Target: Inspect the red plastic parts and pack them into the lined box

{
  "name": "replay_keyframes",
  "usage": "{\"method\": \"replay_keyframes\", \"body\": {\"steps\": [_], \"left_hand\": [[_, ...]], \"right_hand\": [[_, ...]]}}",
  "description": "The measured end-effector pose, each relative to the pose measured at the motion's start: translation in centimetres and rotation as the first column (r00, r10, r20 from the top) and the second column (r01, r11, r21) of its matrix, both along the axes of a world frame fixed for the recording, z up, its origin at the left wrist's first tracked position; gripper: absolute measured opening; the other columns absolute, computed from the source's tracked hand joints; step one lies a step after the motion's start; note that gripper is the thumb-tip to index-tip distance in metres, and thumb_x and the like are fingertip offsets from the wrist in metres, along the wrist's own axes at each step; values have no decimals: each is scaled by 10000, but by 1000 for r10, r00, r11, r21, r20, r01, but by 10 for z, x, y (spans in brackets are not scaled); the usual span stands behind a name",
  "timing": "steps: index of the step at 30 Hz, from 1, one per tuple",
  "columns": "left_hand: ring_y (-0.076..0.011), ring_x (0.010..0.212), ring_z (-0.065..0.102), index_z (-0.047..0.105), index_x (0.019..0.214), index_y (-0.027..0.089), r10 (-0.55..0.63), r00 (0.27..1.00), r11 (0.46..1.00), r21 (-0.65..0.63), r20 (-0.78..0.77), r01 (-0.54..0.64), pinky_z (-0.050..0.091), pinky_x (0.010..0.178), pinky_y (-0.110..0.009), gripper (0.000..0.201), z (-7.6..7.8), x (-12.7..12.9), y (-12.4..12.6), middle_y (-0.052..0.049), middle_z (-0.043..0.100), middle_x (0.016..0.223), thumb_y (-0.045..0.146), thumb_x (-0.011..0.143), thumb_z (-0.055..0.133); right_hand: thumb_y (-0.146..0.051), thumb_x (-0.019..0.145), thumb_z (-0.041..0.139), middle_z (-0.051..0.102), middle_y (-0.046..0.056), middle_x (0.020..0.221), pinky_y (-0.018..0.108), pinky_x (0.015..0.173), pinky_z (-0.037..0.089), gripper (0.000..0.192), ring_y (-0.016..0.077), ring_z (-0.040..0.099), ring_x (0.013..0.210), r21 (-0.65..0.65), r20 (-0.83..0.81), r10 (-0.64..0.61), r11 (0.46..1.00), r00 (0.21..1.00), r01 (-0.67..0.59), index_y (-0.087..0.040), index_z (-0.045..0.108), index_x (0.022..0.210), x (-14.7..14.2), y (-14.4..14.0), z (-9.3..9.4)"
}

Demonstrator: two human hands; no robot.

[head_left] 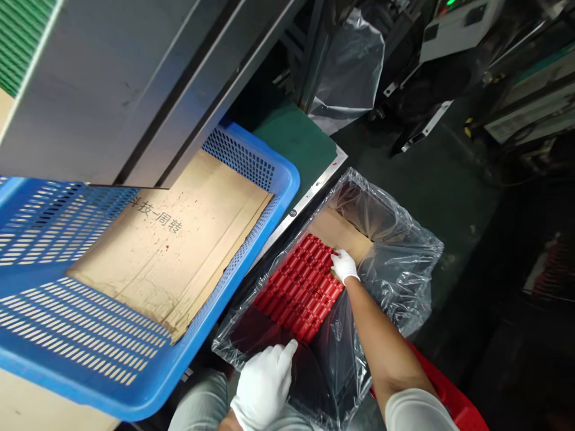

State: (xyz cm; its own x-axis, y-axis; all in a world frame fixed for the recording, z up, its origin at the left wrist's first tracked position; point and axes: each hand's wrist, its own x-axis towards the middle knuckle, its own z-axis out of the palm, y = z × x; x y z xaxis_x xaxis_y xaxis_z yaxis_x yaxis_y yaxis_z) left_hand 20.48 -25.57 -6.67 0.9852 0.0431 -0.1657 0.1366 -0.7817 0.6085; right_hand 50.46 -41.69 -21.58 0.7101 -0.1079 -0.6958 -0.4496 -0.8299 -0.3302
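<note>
Rows of glossy red cylindrical parts [300, 287] lie side by side on a brown cardboard sheet [339, 230] inside a box lined with clear plastic [399, 257]. My right hand [345, 265], in a white glove, reaches in with bent fingers closed at the end of one row, its fingertips against a red part. What lies under those fingers is partly hidden. Close to the near side of the box is my left hand [265, 383], also gloved in white. Its index finger stretches out toward the red rows, and no object shows in it; its other fingers are partly hidden.
A blue perforated basket [287, 179] holding a flat cardboard sheet [179, 233] stands at left. Above it juts a grey metal panel [112, 78]. A green surface with a metal edge [309, 194] runs between basket and box. Machinery [453, 36] stands behind; something red [449, 389] is below right.
</note>
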Motion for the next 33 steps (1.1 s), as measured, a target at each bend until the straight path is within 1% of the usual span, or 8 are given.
{"method": "replay_keyframes", "body": {"steps": [7, 10, 15, 22, 26, 29, 31, 33], "left_hand": [[-190, 623, 544, 473, 1272, 186, -4, 1000, 999, 37, 10, 4, 365, 557, -337, 371, -1, -1, -1, -19, 578, 778, 106, 936, 338], [-194, 624, 554, 469, 1270, 189, -9, 1000, 999, 50, -2, 9, 371, 551, -339, 387, 0, -1, -1, -21, 586, 790, 94, 917, 343], [-191, 573, 563, 494, 1217, 182, 11, 1000, 992, 122, 27, -14, 384, 516, -336, 387, 6, 5, 0, -5, 575, 730, 73, 855, 410], [-195, 570, 587, 523, 1183, 203, -1, 1000, 988, 155, 12, -1, 424, 503, -327, 433, 6, 8, 1, 11, 599, 729, 70, 771, 507], [-205, 614, 612, 533, 1170, 224, -21, 995, 994, 106, -94, 31, 455, 524, -313, 452, 7, 4, -2, 13, 624, 759, 95, 737, 554], [-207, 631, 637, 589, 1077, 240, -95, 969, 995, -13, -228, 94, 457, 517, -290, 307, 9, -5, -5, -5, 656, 755, 193, 774, 586], [-202, 590, 634, 641, 964, 252, -15, 943, 998, -57, -333, -5, 407, 455, -264, 160, 10, -19, 2, -17, 653, 684, 260, 824, 564], [-178, 526, 601, 675, 850, 262, 217, 871, 947, -121, -441, -297, 367, 425, -239, 143, 16, -47, 19, -3, 599, 584, 354, 844, 567]], "right_hand": [[-409, 924, 528, 651, 40, 958, 265, 708, 580, 375, 92, 624, 763, -6, -48, 6, 1000, 999, -6, -138, 560, 1182, -5, -1, 3], [-404, 926, 521, 655, 71, 1065, 370, 896, 570, 383, 144, 639, 948, -50, 26, 88, 995, 996, -87, -142, 565, 1202, -1, -3, 9], [-313, 939, 482, 561, 121, 1317, 453, 1158, 387, 389, 198, 520, 1254, -95, 135, 284, 957, 949, -272, -150, 540, 1287, 6, 8, 20], [-222, 918, 473, 654, 109, 1183, 408, 1115, 425, 336, 171, 596, 1139, -152, 97, 417, 904, 904, -400, -136, 605, 1215, 9, 29, 24], [-243, 894, 344, 660, 171, 1182, 350, 1088, 435, 439, 206, 603, 1142, -191, 156, 435, 894, 887, -405, -105, 629, 1198, 6, 46, 63], [-338, 856, 235, 496, 321, 1362, 505, 1113, 397, 670, 350, 487, 1302, -236, 265, 387, 914, 883, -329, 74, 451, 1339, -20, 56, 107], [-463, 816, 296, 580, 267, 1296, 536, 975, 502, 705, 365, 603, 1147, -164, 234, 399, 915, 886, -369, -53, 497, 1353, -49, 54, 123], [-581, 753, 422, 704, 149, 1069, 491, 760, 573, 596, 312, 692, 870, -32, 91, 477, 879, 874, -476, -333, 578, 1272, -85, 52, 124]]}}
